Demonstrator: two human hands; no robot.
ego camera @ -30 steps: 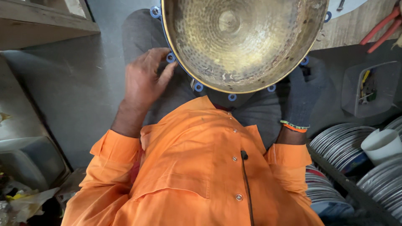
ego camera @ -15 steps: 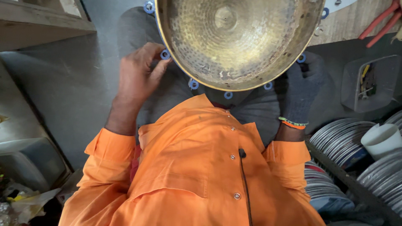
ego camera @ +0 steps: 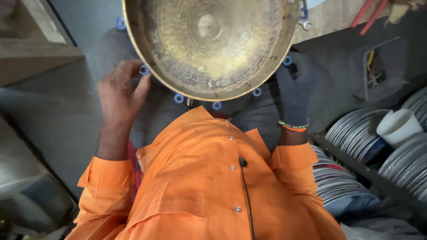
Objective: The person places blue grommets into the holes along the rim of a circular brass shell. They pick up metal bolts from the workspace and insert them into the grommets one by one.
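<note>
The hammered brass bowl [ego camera: 209, 44] rests on the person's lap at twelve o'clock. The bare left hand [ego camera: 119, 91] pinches a blue ring [ego camera: 144, 70] at nine o'clock; the gloved right hand [ego camera: 292, 89] steadies the rim, its fingers' grip unclear. Several rings already line the edge.

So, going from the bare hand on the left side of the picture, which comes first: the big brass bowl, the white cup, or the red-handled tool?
1. Brass bowl: its rim is right at the left hand.
2. Red-handled tool: top right, on the wooden surface.
3. White cup: far right, among the stacked metal plates.
</note>
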